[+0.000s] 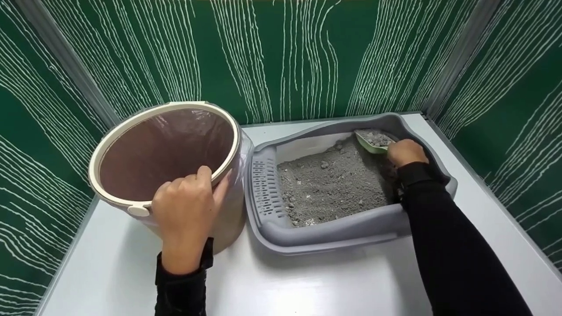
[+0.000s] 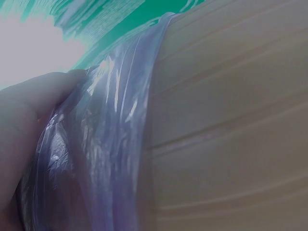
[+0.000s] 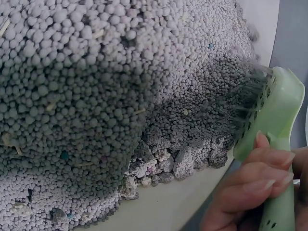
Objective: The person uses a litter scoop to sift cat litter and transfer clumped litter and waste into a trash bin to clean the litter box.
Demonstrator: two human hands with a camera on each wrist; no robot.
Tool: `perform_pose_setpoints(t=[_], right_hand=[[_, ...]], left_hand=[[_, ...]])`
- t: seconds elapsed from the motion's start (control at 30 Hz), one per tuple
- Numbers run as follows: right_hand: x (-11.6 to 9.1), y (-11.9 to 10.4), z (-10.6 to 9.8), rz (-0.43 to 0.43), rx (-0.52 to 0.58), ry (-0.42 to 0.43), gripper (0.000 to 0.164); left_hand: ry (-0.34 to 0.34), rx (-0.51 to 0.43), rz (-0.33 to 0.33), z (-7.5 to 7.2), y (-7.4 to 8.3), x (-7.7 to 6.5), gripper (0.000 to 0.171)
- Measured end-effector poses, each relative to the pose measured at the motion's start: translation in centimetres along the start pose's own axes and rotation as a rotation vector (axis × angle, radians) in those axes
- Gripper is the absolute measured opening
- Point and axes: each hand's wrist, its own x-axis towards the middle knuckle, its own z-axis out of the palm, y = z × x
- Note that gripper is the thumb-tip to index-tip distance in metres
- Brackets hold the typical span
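Observation:
My left hand (image 1: 186, 210) grips the cream rim of a round trash can (image 1: 232, 210), fingers over the edge and thumb on the outer side. A clear plastic liner (image 2: 115, 120) is folded over the can's outside in the left wrist view. My right hand (image 1: 408, 152) holds a green slotted litter scoop (image 1: 371, 147) by its handle, at the far right of a grey litter box (image 1: 329, 239). Grey litter lies heaped in the scoop. In the right wrist view, fingers (image 3: 260, 180) curl round the handle while fine grains fall through the slots of the scoop (image 3: 281, 106).
Grey granular cat litter (image 1: 329, 188) covers the box floor, with lumps (image 3: 183, 163) near its wall. Trash can and litter box stand side by side on a white table (image 1: 290, 289). Green panels (image 1: 307, 57) with white lines enclose the back and sides.

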Motion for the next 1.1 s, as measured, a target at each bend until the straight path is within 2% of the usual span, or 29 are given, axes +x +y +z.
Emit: perform_pose_setpoints(t=[0.27,0.43,0.53,0.77,1.03,1.1], right_hand=[[0.8,0.0,0.4,-0.058,0.024,0.001,0.041],[1.2,0.0,0.5,-0.172,-0.027,-0.005,0.029],[1.2,-0.2,0.6,-0.225,-0.043,-0.018,0.028],[1.1,-0.5,0.8,-0.259,-0.017,-0.133,0.05],[0.8,-0.7,1.1,-0.376,0.013,-0.292,0.038],[0.5,-0.9,1.0,-0.392,0.006,-0.299,0.04]], left_hand=[[0.011,0.012,0.001,0.1,0.0,0.1,0.048],[0.012,0.009,0.007,0.1,0.0,0.1,0.048],[0.016,0.003,0.001,0.0,-0.1,0.1,0.047],[0.02,0.003,0.001,0.0,-0.1,0.1,0.048],[0.029,-0.007,0.007,0.0,0.0,0.0,0.047],[0.036,-0.007,0.01,0.1,0.0,0.0,0.048]])
